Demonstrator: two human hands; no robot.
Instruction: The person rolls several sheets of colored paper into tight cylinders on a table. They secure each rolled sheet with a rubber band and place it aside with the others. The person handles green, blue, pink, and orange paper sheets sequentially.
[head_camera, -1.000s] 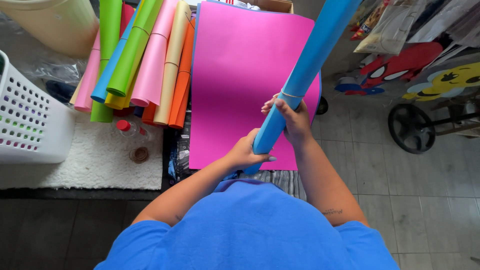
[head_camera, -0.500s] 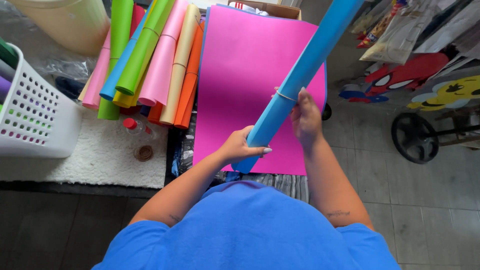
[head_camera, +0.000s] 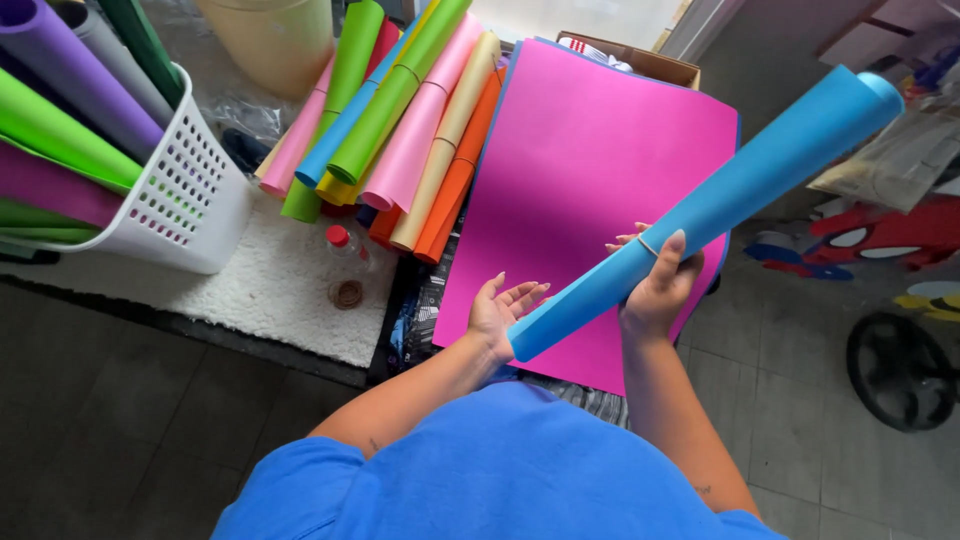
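Pink sheet lies flat, biggest thing in view, over a stack w/ a blue edge showing round it, long side running away from the person. Left of it, a fan of rolls (green, blue, pink, tan, orange) lies side by side, ends toward the person, on a white mat. Further left a white basket stands w/ purple, green and grey rolls poking out. Blue roll is held above the pink sheet, not touching it as far as I can tell; long axis goes diagonal, near end low at centre, far end high to the upper right, past the sheet's edge. A thin rubber band rings it about a third of the way up from the near end. Right hand grips the roll from below just at the band, fingers wrapped round, thumb over the top. Left hand is wide, palm up, fingers spread, right at the roll's near end; touching or just clear, can't tell. So roll lies up and right from the left hand, and right hand is the one carrying it. Small bottle w/ red cap and a brown ring sit on the mat below the rolls.
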